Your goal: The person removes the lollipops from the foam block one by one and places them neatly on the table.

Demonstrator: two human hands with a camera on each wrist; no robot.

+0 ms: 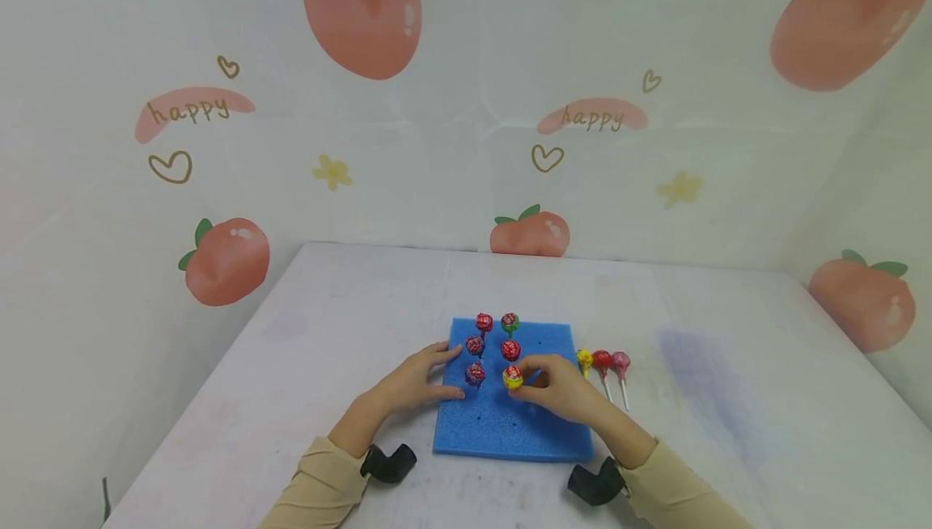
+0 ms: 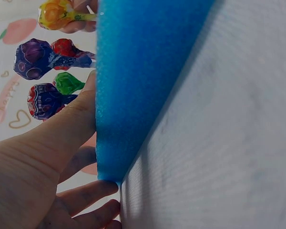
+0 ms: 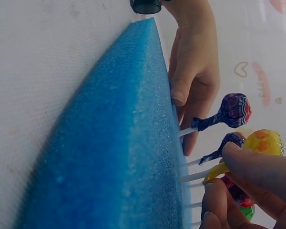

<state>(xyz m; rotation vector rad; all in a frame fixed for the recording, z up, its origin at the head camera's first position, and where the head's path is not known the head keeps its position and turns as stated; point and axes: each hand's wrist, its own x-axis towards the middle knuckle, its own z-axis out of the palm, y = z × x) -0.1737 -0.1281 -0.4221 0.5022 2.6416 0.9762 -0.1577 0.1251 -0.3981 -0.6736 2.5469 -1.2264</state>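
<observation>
A yellow-wrapped lollipop stands in the blue foam board, and my right hand pinches it just below the candy. In the right wrist view, thumb and fingertips close on the twisted wrapper of this lollipop, whose white stick meets the foam. My left hand rests on the board's left edge, thumb and fingers spread. Near it stand two dark purple lollipops in a left column, with a red one behind. Ahead of the yellow one are a red lollipop and a green one.
Right of the board, a yellow lollipop, a red one and a pink one lie on the white table. Small holes dot the foam. Black wrist cameras sit at both cuffs. A printed backdrop rises behind.
</observation>
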